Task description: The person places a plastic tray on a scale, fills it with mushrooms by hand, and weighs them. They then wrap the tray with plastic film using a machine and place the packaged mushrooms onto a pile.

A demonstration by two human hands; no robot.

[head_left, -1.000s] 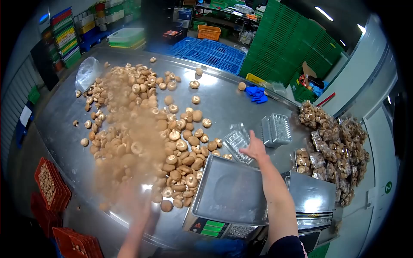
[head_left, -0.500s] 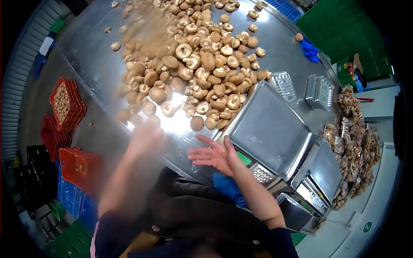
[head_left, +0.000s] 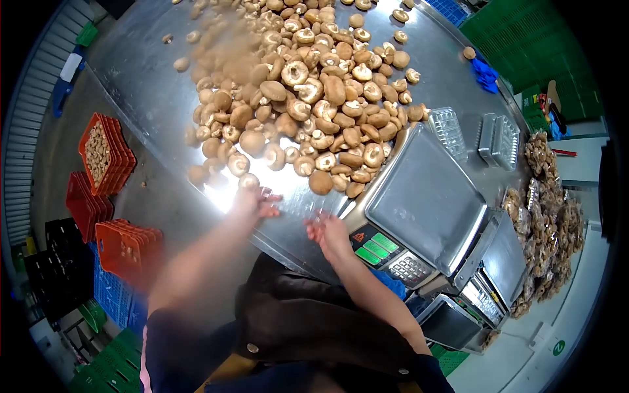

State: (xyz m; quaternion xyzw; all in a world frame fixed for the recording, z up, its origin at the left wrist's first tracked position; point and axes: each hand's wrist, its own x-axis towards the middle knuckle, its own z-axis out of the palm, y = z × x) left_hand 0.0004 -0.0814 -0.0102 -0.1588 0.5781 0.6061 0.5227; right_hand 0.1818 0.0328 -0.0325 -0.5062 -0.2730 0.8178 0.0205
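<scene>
My left hand [head_left: 252,203] is over the steel table [head_left: 164,124] at the near edge of a pile of brown-capped shiitake mushrooms [head_left: 334,90]. Its fingers point right and are apart, slightly blurred. Facing it, my right hand [head_left: 329,236] has its fingers curled inward, beside the scale [head_left: 426,196]. Faint shiny outlines show between the two hands, but glare and transparency keep me from making out what they are. The scale has a steel plate, lit green displays and a keypad. Some mushrooms lie stem up, others cap up.
Clear plastic trays [head_left: 501,141] stand beyond the scale, near a blue glove [head_left: 485,76]. A second scale [head_left: 495,262] and bagged mushrooms [head_left: 550,229] are at right. Orange crates [head_left: 128,249] and a blue crate [head_left: 111,288] stand on the floor at left. A blurry smear covers the upper-left pile.
My right hand has turned from open and palm up to curled fingers. My left hand has moved slightly right, its fingers now clearer. The view has shifted a little.
</scene>
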